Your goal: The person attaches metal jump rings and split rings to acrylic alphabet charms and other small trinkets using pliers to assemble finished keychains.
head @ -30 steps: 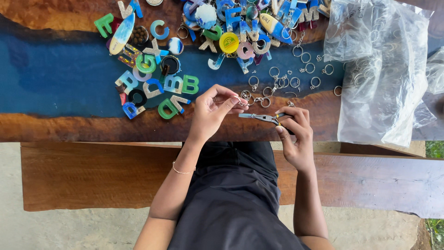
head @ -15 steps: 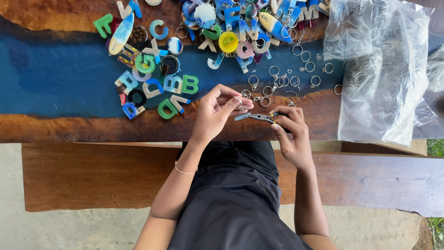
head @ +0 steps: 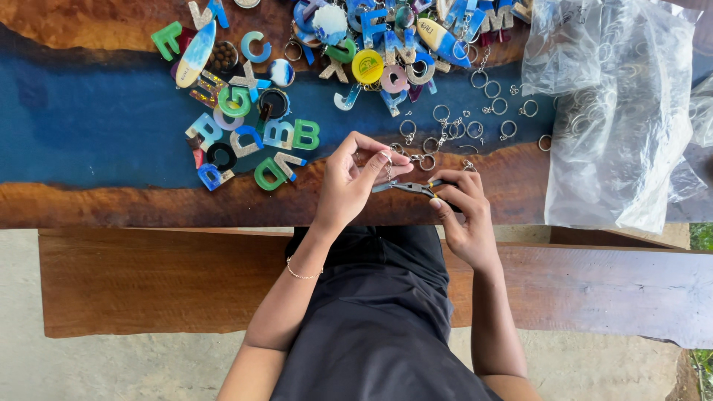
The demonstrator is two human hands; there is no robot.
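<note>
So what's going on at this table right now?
A person seated at a wood-and-blue-resin table works on a small key ring. The left hand pinches the ring at its fingertips, while the right hand holds small pliers with their tip up against it. Colourful letter charms, loose metal rings and clear plastic bags lie on the table beyond.

My left hand (head: pixel 356 178) and right hand (head: pixel 460 212) meet over the near edge of the bench (head: pixel 111 200), the pliers (head: pixel 408 187) between them. Beyond my left hand lies a cluster of letter pieces (head: pixel 245 126); a second heap of letters (head: pixel 386 37) sits farther back. Loose key rings (head: pixel 460 126) lie just behind my hands. A plastic bag (head: pixel 616 111) rests to my right.
</note>
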